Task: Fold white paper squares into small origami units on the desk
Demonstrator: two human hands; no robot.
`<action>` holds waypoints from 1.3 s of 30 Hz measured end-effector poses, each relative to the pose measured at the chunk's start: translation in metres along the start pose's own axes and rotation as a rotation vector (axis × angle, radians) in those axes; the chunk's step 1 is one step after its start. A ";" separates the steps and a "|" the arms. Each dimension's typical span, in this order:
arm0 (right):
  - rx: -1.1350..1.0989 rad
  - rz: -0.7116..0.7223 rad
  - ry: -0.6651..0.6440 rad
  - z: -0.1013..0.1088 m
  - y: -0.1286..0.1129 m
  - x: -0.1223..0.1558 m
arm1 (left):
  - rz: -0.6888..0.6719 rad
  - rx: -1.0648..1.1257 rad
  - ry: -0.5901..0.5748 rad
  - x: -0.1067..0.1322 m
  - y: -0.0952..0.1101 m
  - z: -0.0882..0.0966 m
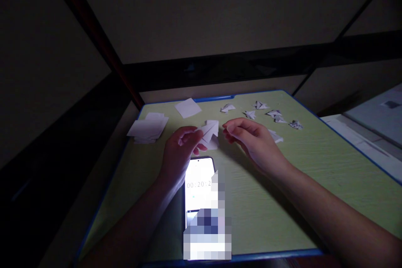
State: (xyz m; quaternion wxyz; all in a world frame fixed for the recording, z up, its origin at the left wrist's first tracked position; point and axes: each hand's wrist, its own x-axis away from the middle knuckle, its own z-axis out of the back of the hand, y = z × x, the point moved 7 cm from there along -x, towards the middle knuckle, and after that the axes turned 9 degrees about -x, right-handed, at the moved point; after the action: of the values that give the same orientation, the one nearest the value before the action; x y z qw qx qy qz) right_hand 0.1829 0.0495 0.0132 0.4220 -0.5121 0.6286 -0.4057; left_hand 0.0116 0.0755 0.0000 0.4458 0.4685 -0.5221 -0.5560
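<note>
My left hand (184,144) pinches a folded piece of white paper (211,130) above the middle of the table, thumb on top of it. Creases and pointed corners show on the paper. Just to its right, my right hand (248,136) is apart from the paper, its thumb and fingertips drawn together; whether anything small lies between them is hidden. Below my left hand lies a phone (199,171) with a bright screen showing a running-time display, its lower part pixelated.
Loose white sheets (147,127) are stacked at the left, with a single square sheet (187,108) near the back edge. Several small folded paper figures (259,105) lie at the back right. Another white paper (275,135) is partly behind my right hand. The green table (301,201) has blue edging.
</note>
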 end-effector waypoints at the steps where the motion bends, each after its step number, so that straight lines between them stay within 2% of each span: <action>1: 0.016 0.020 0.014 0.001 -0.001 0.000 | 0.017 0.016 0.003 0.000 -0.001 -0.001; 7: 0.066 0.059 0.025 0.000 -0.007 0.001 | -0.018 -0.081 -0.052 0.007 0.002 -0.012; 12: 0.095 0.045 0.034 0.002 -0.005 0.001 | -0.061 -0.129 -0.164 0.010 0.007 -0.019; 16: 0.100 0.036 0.011 0.002 -0.005 0.001 | -0.047 -0.163 -0.208 0.010 0.008 -0.021; 23: 0.193 0.083 -0.032 -0.003 -0.014 0.009 | -0.107 -0.184 -0.305 0.015 0.016 -0.032; 32: 0.240 0.034 -0.156 -0.017 -0.015 0.013 | -0.180 -0.212 -0.265 0.014 0.017 -0.030; 39: 0.147 0.004 -0.182 -0.019 -0.010 0.013 | -0.176 -0.150 -0.256 0.015 0.017 -0.030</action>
State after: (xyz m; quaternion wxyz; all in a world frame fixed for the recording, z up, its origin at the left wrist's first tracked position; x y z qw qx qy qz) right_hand 0.1668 0.0362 0.0269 0.5143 -0.5133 0.5573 -0.4017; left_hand 0.0390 0.0553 0.0155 0.3590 0.4032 -0.4885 -0.6855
